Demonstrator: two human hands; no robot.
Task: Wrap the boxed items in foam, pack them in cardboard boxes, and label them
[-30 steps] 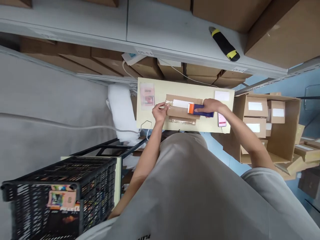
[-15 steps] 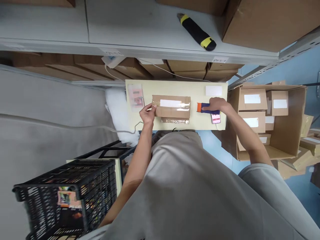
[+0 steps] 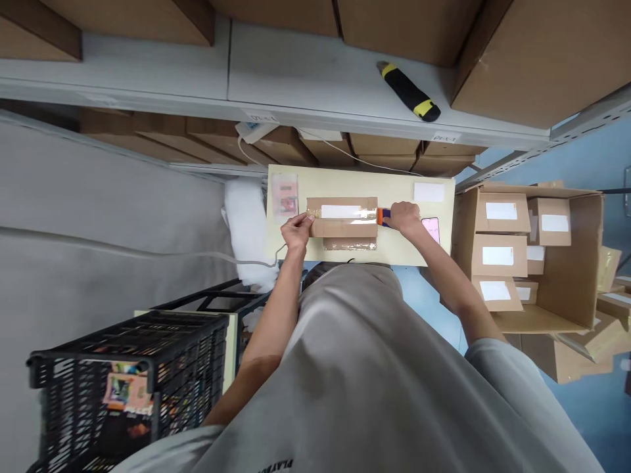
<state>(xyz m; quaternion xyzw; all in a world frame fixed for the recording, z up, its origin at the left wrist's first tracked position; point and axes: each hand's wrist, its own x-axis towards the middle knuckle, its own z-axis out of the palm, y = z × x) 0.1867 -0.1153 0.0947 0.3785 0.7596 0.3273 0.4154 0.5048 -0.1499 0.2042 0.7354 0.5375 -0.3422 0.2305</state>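
A small cardboard box with a white label and shiny clear tape lies on the pale work table. At its left end, my left hand pinches the edge with thumb and fingertips. My right hand is wrapped round an orange and dark blue tape dispenser. The dispenser's orange end is against the box's right end, and my fingers hide most of its body. A taped cardboard flap shows along the box's near side. Just right of my right hand lies a phone with its screen lit.
A white card and a pink printed packet lie on the table. A large carton of labelled boxes stands right. Above, a shelf holds boxes and a black-yellow utility knife. A black crate stands lower left.
My right hand has moved left with the tape dispenser, from beside the box to its right end. The phone is more exposed. My left hand stays at the box's left end. The view has shifted.
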